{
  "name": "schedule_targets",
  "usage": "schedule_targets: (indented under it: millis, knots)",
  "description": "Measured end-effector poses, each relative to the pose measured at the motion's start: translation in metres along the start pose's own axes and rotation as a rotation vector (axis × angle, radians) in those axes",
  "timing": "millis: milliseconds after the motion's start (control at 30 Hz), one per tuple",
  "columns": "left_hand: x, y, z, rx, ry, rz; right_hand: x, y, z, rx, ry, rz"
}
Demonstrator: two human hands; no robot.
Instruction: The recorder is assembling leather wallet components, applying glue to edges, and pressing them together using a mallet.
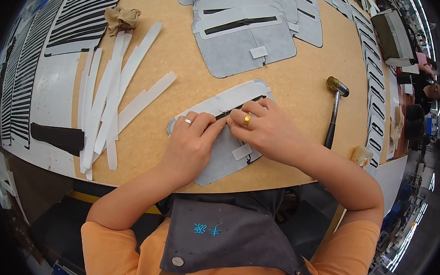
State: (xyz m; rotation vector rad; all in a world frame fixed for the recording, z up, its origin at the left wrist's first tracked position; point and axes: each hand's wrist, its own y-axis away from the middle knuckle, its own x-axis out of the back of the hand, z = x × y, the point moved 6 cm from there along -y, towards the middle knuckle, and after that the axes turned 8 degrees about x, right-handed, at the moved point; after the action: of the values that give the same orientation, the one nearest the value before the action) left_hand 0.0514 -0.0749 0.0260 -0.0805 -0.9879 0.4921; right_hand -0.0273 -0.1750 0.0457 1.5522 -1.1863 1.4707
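Observation:
A grey fabric panel (pixel 221 163) with a white border strip and a black zipper slot lies on the tan worktable (pixel 303 87) in front of me. My left hand (pixel 192 143) rests on the panel's left half, fingertips pressing at the zipper slot. My right hand (pixel 266 130) lies on the right half, fingers bent, pressing the same slot beside the left fingertips. Both hands wear a ring. A small white tab (pixel 242 152) sticks out under my right hand.
A stack of finished grey zipper panels (pixel 246 33) lies at the far edge. Loose white strips (pixel 111 95) fan out at left, with a crumpled tan rag (pixel 121 18) above. A brass-headed hammer (pixel 334 109) lies at right. White cut frames (pixel 373 96) line the right edge.

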Motion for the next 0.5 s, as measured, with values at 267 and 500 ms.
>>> schedule_targets:
  millis: [267,500]
  knots:
    - [-0.004,0.002,0.001,-0.036,-0.045,-0.031,0.005,0.008,0.003,-0.183,-0.109,0.144]
    - [-0.002,0.0,0.01,-0.119,-0.162,-0.027,-0.008,0.022,0.001,-0.239,-0.07,0.252]
